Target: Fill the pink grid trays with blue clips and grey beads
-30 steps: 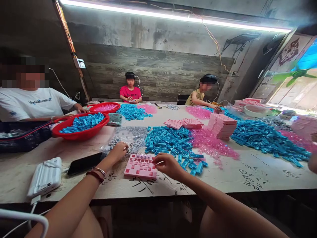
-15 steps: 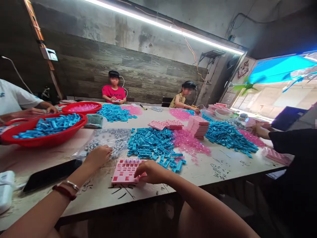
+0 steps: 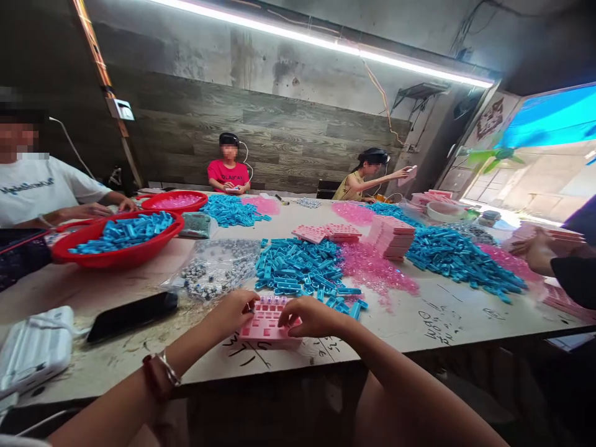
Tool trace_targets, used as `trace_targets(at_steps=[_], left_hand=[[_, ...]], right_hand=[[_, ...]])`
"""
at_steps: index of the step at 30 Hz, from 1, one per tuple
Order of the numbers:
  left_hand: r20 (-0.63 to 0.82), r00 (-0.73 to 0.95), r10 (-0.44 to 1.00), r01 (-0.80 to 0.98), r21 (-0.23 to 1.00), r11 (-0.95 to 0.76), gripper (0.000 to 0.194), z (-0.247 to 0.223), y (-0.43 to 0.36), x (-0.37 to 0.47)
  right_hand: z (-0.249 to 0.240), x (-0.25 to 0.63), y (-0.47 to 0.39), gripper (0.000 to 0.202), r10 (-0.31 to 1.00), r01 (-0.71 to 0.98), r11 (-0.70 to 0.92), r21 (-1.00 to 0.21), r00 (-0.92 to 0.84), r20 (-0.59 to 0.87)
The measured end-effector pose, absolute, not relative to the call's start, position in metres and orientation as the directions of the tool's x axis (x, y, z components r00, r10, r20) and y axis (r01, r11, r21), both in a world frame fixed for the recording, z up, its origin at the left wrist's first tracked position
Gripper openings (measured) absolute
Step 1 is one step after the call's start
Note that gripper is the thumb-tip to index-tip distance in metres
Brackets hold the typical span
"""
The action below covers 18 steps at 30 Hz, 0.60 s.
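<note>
A pink tray (image 3: 266,324) with rows of square openings lies near the table's front edge, small clear pieces along its far row. My left hand (image 3: 236,313) is at the tray's left side, its fingers pinched together on something too small to name. Over the tray's right part, my right hand (image 3: 311,315) has thumb and fingertips drawn together; what they hold, if anything, is hidden. Behind the tray are a heap of blue pieces (image 3: 298,264) and a plastic bag of small metallic parts (image 3: 212,267).
A black phone (image 3: 133,316) and white power bank (image 3: 40,347) lie left. Red baskets (image 3: 116,257) stand behind them. Pink tray stacks (image 3: 393,236) and pink bits (image 3: 372,267) are to the right. Other people sit around the table (image 3: 372,338).
My left hand has moved from the bag to the tray's left side. The view has shifted left. Across the table, a person has raised an arm with a pink tray.
</note>
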<state>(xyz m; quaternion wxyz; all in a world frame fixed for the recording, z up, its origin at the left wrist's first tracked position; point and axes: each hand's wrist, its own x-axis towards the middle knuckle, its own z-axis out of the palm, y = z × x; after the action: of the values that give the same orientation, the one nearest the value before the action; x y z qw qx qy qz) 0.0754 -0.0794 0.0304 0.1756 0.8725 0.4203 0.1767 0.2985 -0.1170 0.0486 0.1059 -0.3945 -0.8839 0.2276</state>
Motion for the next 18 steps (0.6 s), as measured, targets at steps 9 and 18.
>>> trace_targets(at_steps=[9, 18], left_hand=[[0.245, 0.594, 0.766, 0.644, 0.426, -0.635, 0.021, 0.019, -0.073, 0.078], [0.236, 0.618, 0.75, 0.627, 0.428, -0.651, 0.021, 0.016, -0.066, 0.073]], right_hand=[[0.048, 0.298, -0.117, 0.03, 0.729, 0.637, 0.609, -0.473, -0.684, 0.019], [0.051, 0.295, -0.119, 0.028, 0.748, 0.663, 0.587, -0.464, -0.664, -0.003]])
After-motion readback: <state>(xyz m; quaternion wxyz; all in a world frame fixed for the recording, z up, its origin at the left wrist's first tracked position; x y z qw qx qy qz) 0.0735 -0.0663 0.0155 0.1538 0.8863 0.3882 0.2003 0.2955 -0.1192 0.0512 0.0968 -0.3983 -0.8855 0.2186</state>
